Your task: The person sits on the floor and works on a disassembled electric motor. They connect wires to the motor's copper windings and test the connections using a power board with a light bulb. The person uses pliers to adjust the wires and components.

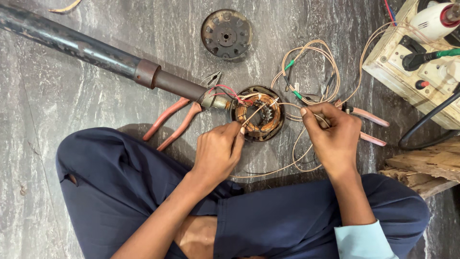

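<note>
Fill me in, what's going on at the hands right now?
A person sits cross-legged on a grey stone floor. The left hand pinches a thin wire at the rim of a round motor stator with copper windings, fixed on the end of a long dark pipe. The right hand grips pale wires that loop beside it. Red-handled pliers lie by the pipe; a round metal cover lies farther off.

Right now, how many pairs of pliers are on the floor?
2. One pair of pliers lies left of the motor stator, under the pipe. The second pair lies right of the right hand, partly hidden by it.
</note>
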